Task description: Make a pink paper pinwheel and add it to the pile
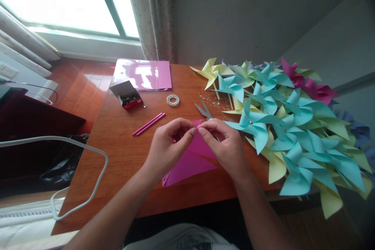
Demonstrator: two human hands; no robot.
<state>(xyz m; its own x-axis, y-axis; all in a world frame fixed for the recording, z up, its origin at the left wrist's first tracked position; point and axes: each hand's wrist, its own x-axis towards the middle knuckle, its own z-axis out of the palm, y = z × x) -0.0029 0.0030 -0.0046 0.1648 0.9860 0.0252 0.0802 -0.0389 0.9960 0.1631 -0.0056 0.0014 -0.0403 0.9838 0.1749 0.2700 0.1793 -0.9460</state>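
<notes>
Pink paper (190,166), cut and partly folded into pointed flaps, lies on the wooden table (123,152) just on the near side of the scissors (204,111), its far corner lifted towards their blades. In the head view, the only one there is, the left hand (167,146) and the right hand (225,144) meet over that lifted corner, directly nearer the person than the scissors. Each hand has thumb and forefinger drawn tight together in a narrow pinch on the pink paper, the two pinches almost touching tip to tip, while the other fingers curl loosely under. Whether the right fingertips (201,129) also grip some small thing cannot be told. Left of the scissors, two pink sticks (149,124) lie side by side, close to the left hand but apart from it. Beyond and left of the scissors sits a small roll of tape (172,100), and farther left an open box (128,94) with small pieces inside. Past the box, well beyond the scissors, a stack of pink sheets (143,74) lies flat by the table's far edge. Small glinting bits (215,102) are scattered just beyond the scissors. Right of the scissors, a heap of paper pinwheels (293,129) in blue, yellow, green and magenta spreads over the table's right end, the nearest blue one just beside the right hand.
</notes>
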